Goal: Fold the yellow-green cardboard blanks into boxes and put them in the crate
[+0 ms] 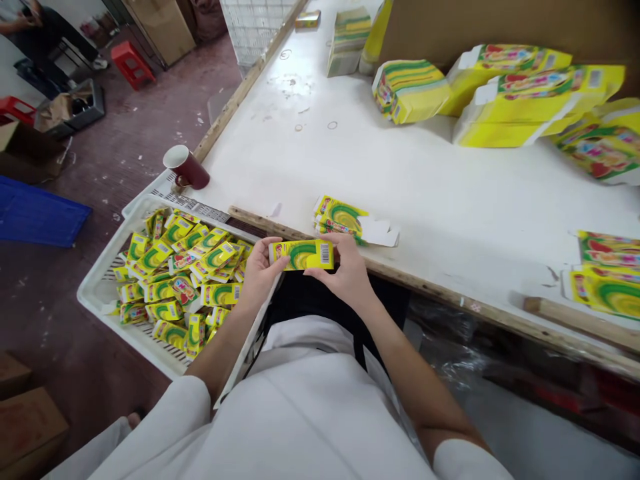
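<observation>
Between my two hands I hold a small yellow and green carton (305, 256), level in front of my waist at the table's edge. My left hand (263, 267) is closed on its left end, thumb on the front face. On the right end, beside the barcode, my right hand (345, 265) grips it with thumb and fingers. Just beyond, a few flat unfolded cartons (343, 217) lie on the table, white flaps pointing right. To the left, a white plastic basket (93, 283) holds a heap of folded cartons (187, 267).
A maroon mug (187, 167) stands at the table's left corner. Stacks of flat cartons (520, 107) line the back of the white table (280, 147). More flat cartons (607, 273) lie at the right. A person (45, 33) sits at far left, near a red stool (133, 65).
</observation>
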`<state>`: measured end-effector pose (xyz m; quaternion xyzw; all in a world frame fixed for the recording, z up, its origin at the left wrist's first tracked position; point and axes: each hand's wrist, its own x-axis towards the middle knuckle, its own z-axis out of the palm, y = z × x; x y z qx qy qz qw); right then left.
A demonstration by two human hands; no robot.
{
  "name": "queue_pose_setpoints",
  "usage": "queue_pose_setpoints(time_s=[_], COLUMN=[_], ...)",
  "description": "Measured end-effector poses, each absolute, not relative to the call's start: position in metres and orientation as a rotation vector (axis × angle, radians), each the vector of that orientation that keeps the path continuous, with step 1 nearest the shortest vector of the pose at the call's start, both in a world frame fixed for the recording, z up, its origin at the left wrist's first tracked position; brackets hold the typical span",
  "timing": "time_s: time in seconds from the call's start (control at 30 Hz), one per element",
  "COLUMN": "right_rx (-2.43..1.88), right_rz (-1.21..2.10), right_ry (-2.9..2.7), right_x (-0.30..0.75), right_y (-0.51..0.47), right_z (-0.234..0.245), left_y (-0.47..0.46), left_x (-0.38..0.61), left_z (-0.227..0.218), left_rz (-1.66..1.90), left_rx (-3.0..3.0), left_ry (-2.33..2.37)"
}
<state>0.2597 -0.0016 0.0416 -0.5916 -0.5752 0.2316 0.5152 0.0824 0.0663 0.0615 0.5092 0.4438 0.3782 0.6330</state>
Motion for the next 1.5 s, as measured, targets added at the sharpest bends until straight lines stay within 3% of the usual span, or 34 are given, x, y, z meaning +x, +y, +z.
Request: queue_pose_setpoints(time_s=[0.13, 0.27, 0.4, 0.63, 0.8, 0.93, 1.17, 1.3, 1.5], right_rx=[-1.471, -1.895, -2.041, -2.008, -1.93, -1.681, -1.07, -1.142, -1.249], right_rz=[0.561, 0.225, 0.217, 0.156, 0.211, 0.371, 1.069, 1.056, 0.863], right_ry=[-1.445, -1.329, -1.428, -1.401, -1.306, -1.11, -1.108, -1.155, -1.061], right_x=[0.279, 0.315, 0.328, 0.322, 0.322, 0.296, 0.226, 0.217, 0.243], right_y=[0.003, 0.013, 0.021, 0.024, 0.024, 0.012, -0.013, -0.013, -0.008], right_z=[0.036, 0.022, 0.008, 0.001, 0.008, 0.029, 0.052, 0.051, 0.045], left_y=[0.081, 0.103, 0.111, 0.089, 0.076, 0.067, 0.06, 0.064, 0.056], left_x=[0.034, -0.053, -0.095, 0.007, 0.065, 0.091, 0.136, 0.142, 0.123], left_z=[0.074, 0.084, 0.074, 0.06, 0.06, 0.051, 0.068, 0.07, 0.048], left_rz=[0.941, 1.008, 0.927, 0.909, 0.765, 0.755, 1.106, 1.218, 1.083], left_rx=[1.342, 1.668, 1.968, 2.03, 1.973, 1.54, 1.034, 0.963, 1.098], left_ry=[1.229, 1.807, 2.262, 1.334, 0.968, 0.824, 0.85, 0.871, 0.848])
